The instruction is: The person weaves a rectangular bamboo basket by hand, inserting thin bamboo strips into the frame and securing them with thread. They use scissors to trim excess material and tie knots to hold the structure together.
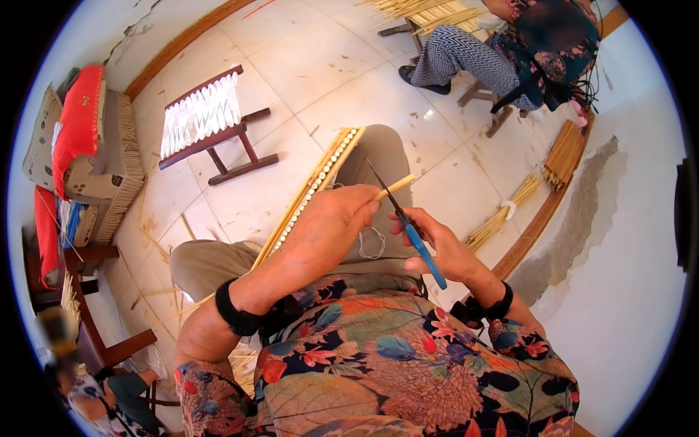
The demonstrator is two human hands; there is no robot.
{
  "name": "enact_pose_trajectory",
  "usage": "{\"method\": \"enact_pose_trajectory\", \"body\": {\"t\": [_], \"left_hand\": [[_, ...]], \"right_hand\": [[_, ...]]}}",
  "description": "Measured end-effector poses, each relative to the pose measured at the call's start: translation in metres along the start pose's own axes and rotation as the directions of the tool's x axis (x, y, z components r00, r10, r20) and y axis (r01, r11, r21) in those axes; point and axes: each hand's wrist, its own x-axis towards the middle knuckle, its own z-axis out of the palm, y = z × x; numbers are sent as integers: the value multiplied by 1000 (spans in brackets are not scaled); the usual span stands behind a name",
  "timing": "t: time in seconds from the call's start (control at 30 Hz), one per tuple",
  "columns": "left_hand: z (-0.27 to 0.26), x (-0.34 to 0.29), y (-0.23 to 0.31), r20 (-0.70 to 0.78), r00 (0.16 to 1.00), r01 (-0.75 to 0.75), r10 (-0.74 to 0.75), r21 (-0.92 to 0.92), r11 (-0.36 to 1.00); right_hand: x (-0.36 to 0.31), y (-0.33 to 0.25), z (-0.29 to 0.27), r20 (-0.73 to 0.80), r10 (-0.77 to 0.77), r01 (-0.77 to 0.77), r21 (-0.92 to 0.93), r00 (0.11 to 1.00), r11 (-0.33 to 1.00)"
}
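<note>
Both hands are closed: the left hand [331,222] pinches a pale stick [405,181] above the lap, and the right hand [442,245] grips a blue-handled pointed tool [417,242] whose dark blade crosses it. A slip there could nick the left hand. Loose thread [383,244] hanging below might snag. Beyond, the bound row of sticks [309,192] could slide should the legs [211,266] shift.

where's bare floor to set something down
Tile between the white-strapped stool and the co-worker's shoe is mostly open, bar scraps. Crowded: right wall's base, with stalk bundles, and above the lap, around the blue-handled tool.
</note>
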Motion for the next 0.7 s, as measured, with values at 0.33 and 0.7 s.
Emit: {"method": "enact_pose_trajectory", "body": {"t": [0.33,0.7], "left_hand": [[11,14,1,135,991,-16,-1,122,992],[46,26,-18,221,975,-52,12,176,983]], "right_hand": [[-10,13,-4,-57,40,-41,-5,998,999],[-33,43,3,-170,97,-81,100,981,992]]}}
